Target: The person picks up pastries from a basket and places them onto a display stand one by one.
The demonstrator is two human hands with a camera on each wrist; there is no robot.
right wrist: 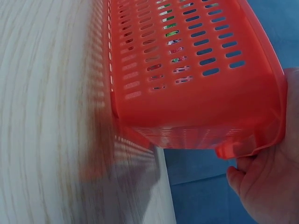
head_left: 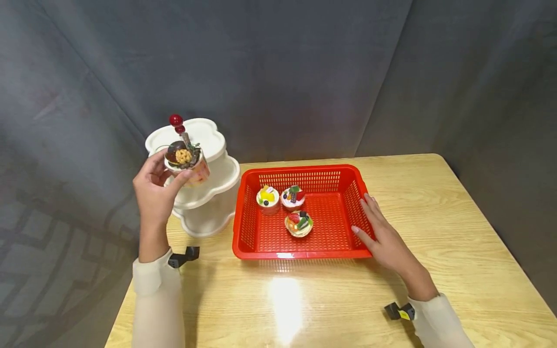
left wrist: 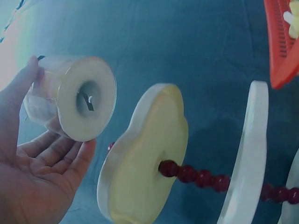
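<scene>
My left hand (head_left: 158, 186) holds a clear dessert cup (head_left: 197, 171) by its side, thumb and fingers around it. Chocolate pieces, a nut-like cluster and a stick of red balls top the dessert. Seen from the left wrist, the cup's round base (left wrist: 74, 100) is off the white tiered stand (head_left: 200, 130), in front of its upper tier in the head view. At the right end of the red basket (head_left: 304, 253), my right hand (head_left: 387, 241) grips the rim, thumb over the inner side and fingers curled under the outer lip.
Three small fruit-topped desserts sit in the basket: one with yellow fruit (head_left: 267, 197), one with berries (head_left: 293, 197) and one with strawberry (head_left: 299, 224). Red beads (left wrist: 203, 178) form the stand's post. A wooden table (head_left: 435, 208) bears everything, with grey cloth (head_left: 278, 77) behind.
</scene>
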